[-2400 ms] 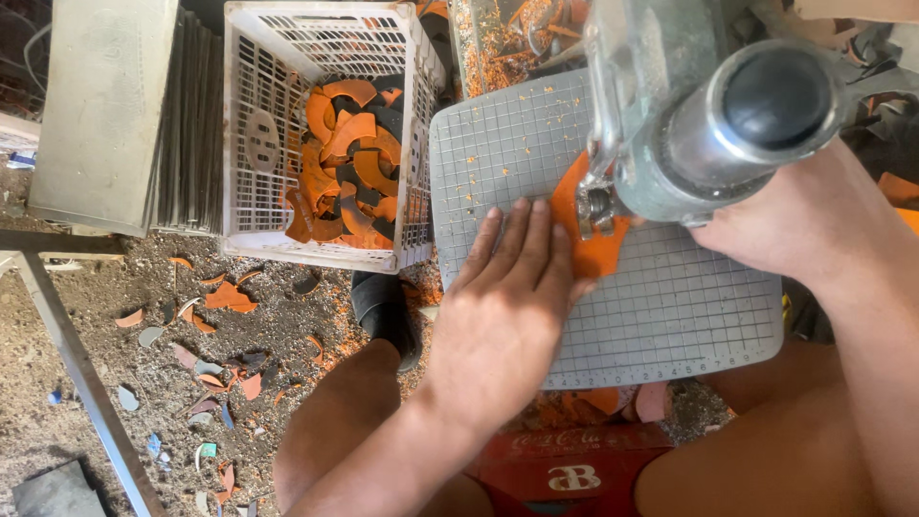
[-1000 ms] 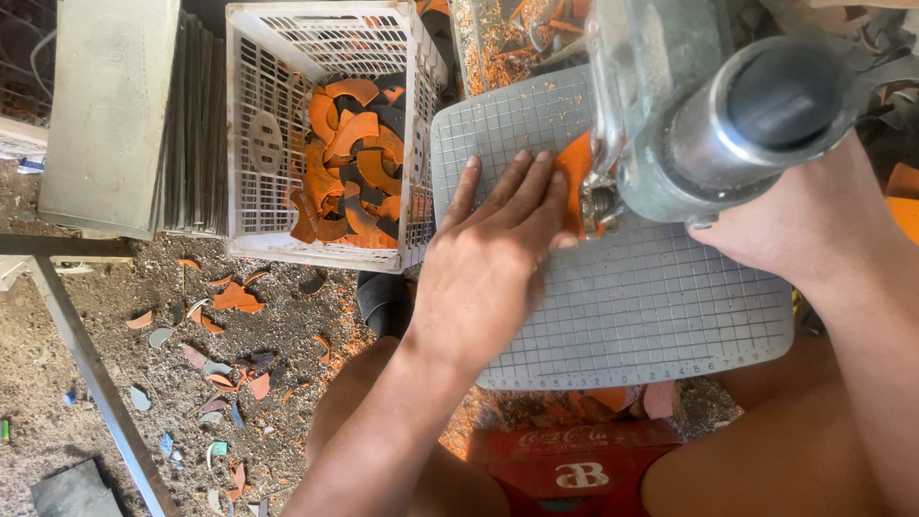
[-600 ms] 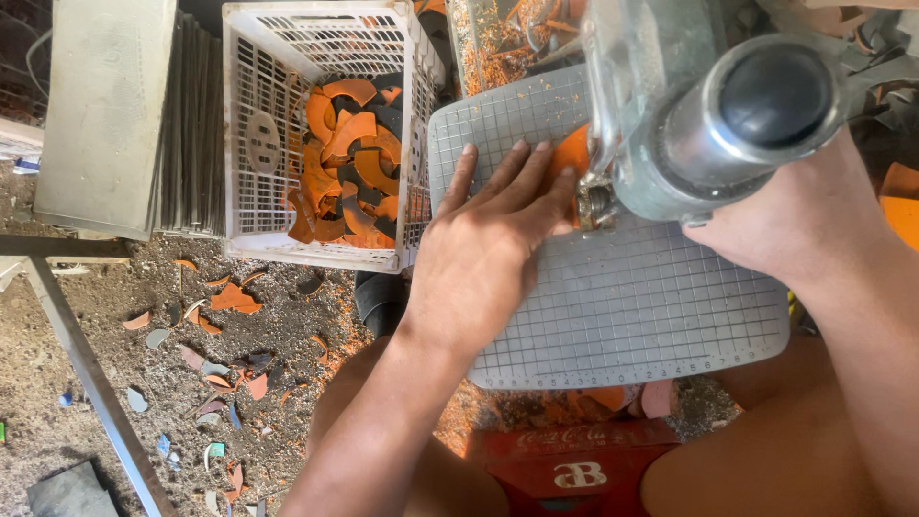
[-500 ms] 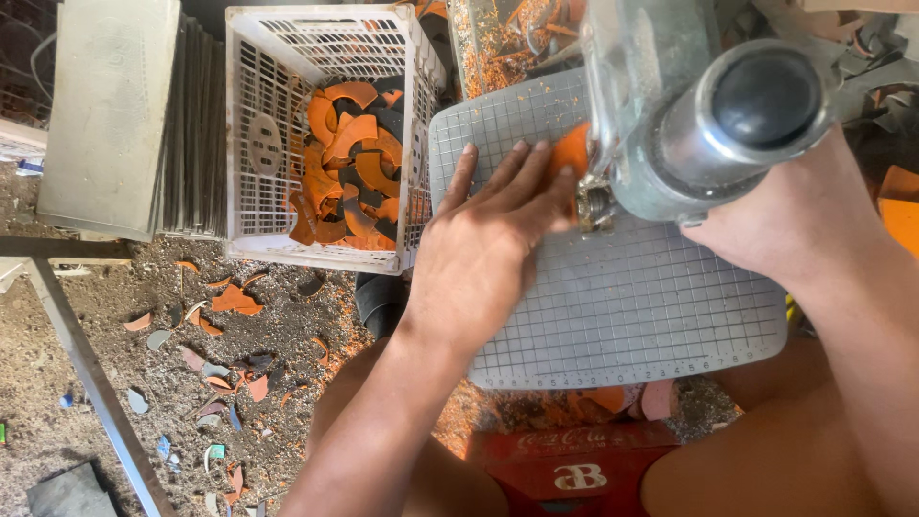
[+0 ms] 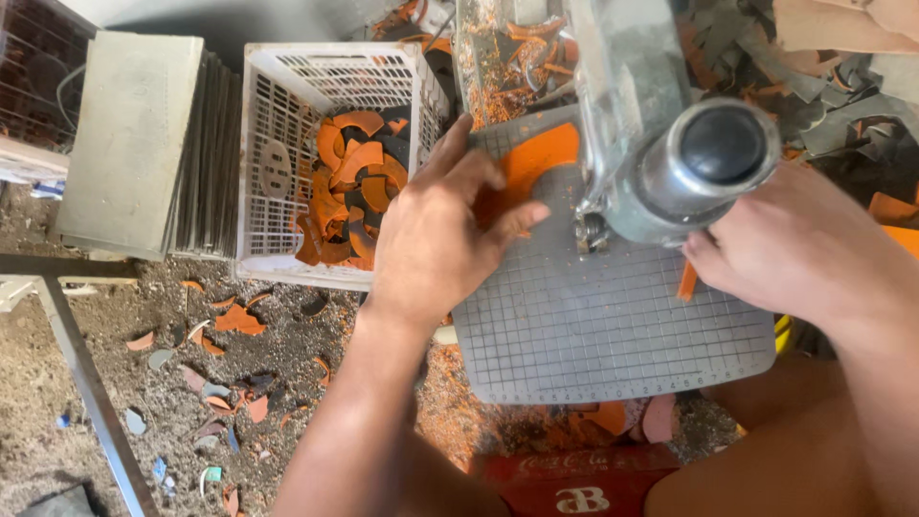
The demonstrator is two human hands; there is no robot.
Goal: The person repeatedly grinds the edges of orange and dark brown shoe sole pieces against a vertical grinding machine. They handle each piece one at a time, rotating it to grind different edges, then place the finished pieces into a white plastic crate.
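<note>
Orange piece under the cutting machine

Orange leather-like piece [image 5: 536, 163] is lying flat on the gridded grey cutting mat [image 5: 613, 325], at its far left corner, just beside the metal machine [image 5: 670, 124]. The left hand [image 5: 445, 225] is pressing on this piece with spread, open fingers and is not gripping it. The right hand [image 5: 795, 239] is resting near the machine, touching a small orange strip [image 5: 687, 280]; how far it is closed, I cannot tell. A white plastic crate [image 5: 287, 163] with orange offcuts is standing to the left.

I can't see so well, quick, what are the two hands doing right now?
Left hand: fingers spread flat, pressing the orange piece onto the gridded mat.
Right hand: on the mat beside the metal machine; its grip cannot be told.
</note>
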